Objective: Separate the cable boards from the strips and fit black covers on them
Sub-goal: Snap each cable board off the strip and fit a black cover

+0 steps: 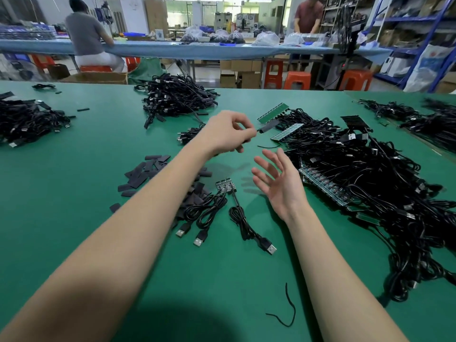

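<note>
The covered cable board [268, 126], already sheathed in a black sleeve, hangs in the air above the green table [74, 193], just left of the big tangle of cables on the right; the left hand [228, 133] pinches its cable between curled fingers and thumb, with the sleeved end sticking out to the right of the fingertips; the right hand [277, 180] hovers below and slightly right of it, palm turned up, fingers spread and relaxed, grasping nothing.

Under the hands lies a short piece of board strip [225, 186] with three cables still attached, their USB plugs [270, 249] fanned toward the near edge; just left of it, partly hidden by the left forearm, sits the scatter of loose black covers [145, 170].

To the right, the heap of unseparated strips [328, 187] lies beneath and among a mass of black cable [385, 183]; several green strips [271, 112] poke out at its far side.

Further back in the middle rests a pile of finished cables [175, 97]; another pile [27, 119] sits at the far left, and more cables [424, 122] at the far right edge; a loose black thread [288, 307] curls on the table near the right forearm.

Beyond the table, a person [85, 35] sits at a long blue bench, and another [308, 16] stands at it further right; orange stools [297, 80] stand below.
</note>
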